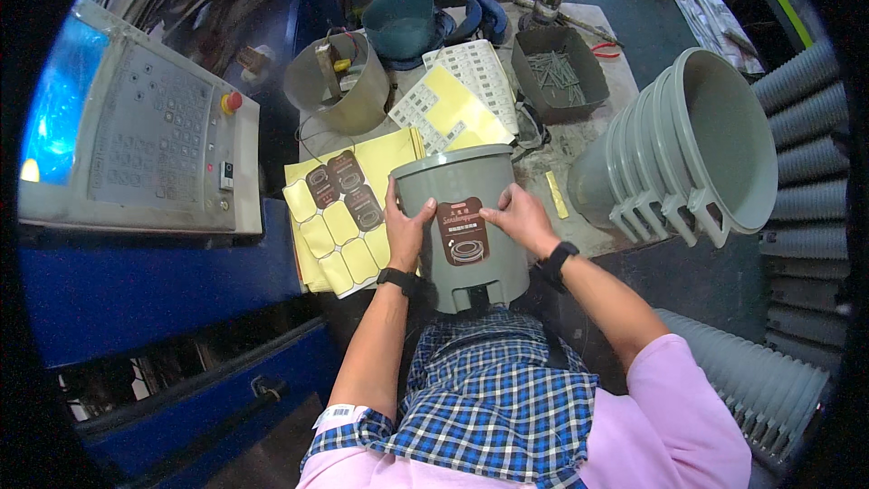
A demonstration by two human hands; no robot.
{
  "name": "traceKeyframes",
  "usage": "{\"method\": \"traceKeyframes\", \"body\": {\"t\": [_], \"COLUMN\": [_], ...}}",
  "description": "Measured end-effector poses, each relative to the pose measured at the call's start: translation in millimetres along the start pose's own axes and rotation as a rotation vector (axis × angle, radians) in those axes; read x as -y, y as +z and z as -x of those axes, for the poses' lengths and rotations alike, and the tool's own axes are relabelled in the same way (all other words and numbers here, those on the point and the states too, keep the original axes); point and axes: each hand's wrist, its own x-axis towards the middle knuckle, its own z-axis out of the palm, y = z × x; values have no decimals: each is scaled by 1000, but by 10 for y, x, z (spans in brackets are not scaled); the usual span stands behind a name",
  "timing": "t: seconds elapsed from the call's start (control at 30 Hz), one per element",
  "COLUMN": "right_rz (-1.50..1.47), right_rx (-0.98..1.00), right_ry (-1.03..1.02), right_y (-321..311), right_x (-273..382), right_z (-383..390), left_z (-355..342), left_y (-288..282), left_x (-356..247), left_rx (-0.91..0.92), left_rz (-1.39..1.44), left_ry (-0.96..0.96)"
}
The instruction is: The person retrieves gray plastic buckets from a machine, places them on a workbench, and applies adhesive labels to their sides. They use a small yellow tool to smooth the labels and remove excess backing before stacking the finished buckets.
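A grey-green plastic bucket (503,264) sits upright at the table's near edge against my apron, its slotted foot toward me. My left hand (407,228) grips the bucket's left side, thumb on the front next to a dark brown label (465,234). At the label's upper right edge, my right hand (523,222) has thumb and fingers pinched together. The label lies on the bucket wall; whether its whole surface is stuck down I cannot tell. Left of the bucket is a yellow label sheet (339,234), with several brown labels on it and bare yellow patches.
Nested grey buckets (674,145) lie tilted on the right. Behind stand a tub of metal pins (561,81), a translucent bucket (312,81) and a teal basin (399,23). Printed sheets (453,109) lie between them. A machine control panel (154,122) flanks the left; more stacked buckets (751,371) are at lower right.
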Motion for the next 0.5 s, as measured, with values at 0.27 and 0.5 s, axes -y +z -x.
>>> {"method": "traceKeyframes", "body": {"t": [0.27,0.5], "right_rz": [699,512], "right_rx": [107,210], "right_ry": [-877,-889], "right_y": [354,298], "right_x": [-70,-497], "right_z": [577,1078], "left_z": [-319,-369], "left_y": [169,131], "left_x": [-393,-458], "left_rx": [302,356], "left_rz": [-841,-873], "left_ry": [485,465]}}
